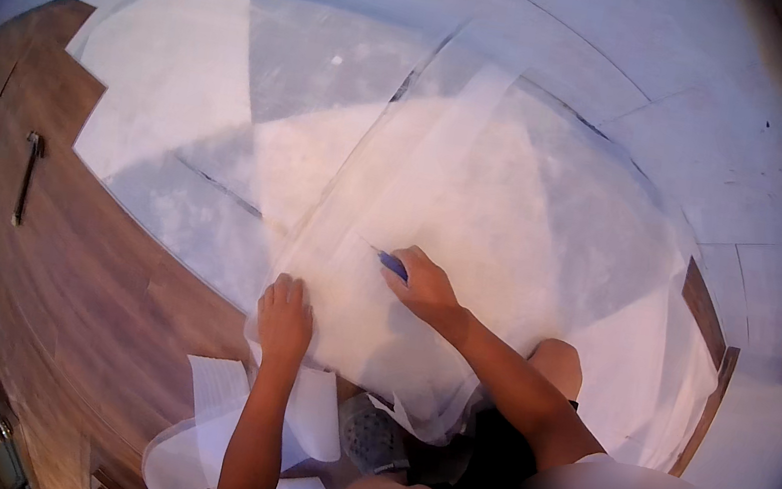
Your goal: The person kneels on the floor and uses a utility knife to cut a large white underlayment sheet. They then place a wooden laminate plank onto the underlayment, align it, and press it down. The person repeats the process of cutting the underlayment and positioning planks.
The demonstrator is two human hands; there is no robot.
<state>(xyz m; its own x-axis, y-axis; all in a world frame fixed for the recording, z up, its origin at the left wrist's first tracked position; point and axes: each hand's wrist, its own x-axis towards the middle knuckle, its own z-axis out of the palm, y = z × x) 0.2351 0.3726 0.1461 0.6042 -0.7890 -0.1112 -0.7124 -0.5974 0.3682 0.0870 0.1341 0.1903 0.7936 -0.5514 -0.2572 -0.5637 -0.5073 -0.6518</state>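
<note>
A thin, whitish translucent sheet (480, 187) lies spread over the pale floor in front of me. My right hand (423, 285) is closed around a blue utility knife (393, 264), its tip at the sheet near the middle of the view. To the left, my left hand (285, 318) rests flat on the sheet's near left edge, fingers stretched forward. Loose white sheet pieces (318, 411) lie crumpled below my left hand, beside my shoe (370, 436).
Brown wood planks (107, 253) cover the floor at left, with a stepped edge against the sheet. On them lies a dark hammer (27, 178). A narrow wood strip (707, 413) lies at the right. My bare knee (557, 367) is near the sheet.
</note>
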